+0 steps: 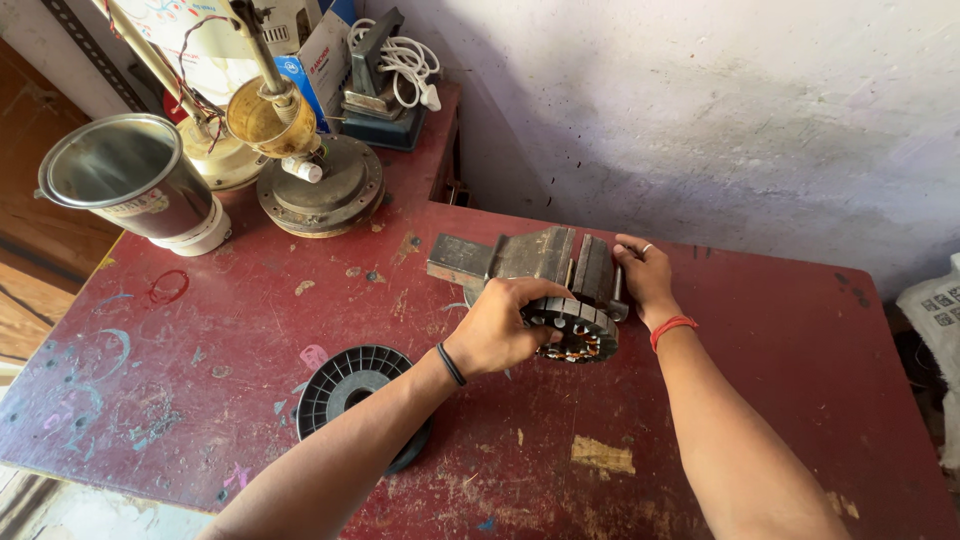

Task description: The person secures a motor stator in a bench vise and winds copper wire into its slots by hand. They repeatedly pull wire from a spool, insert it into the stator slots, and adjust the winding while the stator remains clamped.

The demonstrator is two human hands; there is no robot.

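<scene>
Item: stator [578,336], a round laminated steel ring with copper windings seen at its lower edge.
Location: at the near face of the vise [540,262], set between or against the jaws (which of the two cannot be told), on the red table [780,340].
Left hand [497,328]: fingers curled over the stator's top and left rim, closed on it.
Right hand [643,275]: laid at the right end of the vise, fingers bent around a part there; what is gripped is hidden, and whether the hand is fully closed cannot be told.
Hands, relation: apart, one at each side of the vise.
Weight: judged heavy for its size (stacked steel plus wire).
Stiffness: core judged rigid; the windings judged soft and easily nicked.
Surface: slotted metal rim, judged to give a fair grip, not slippery.
Hold points: outer rim of the steel core is advised; the copper coils are best left untouched.
Left of the vise: black spool [352,392] nearer the viewer; steel cup [130,178] and motor housing [320,185] farther back.
</scene>
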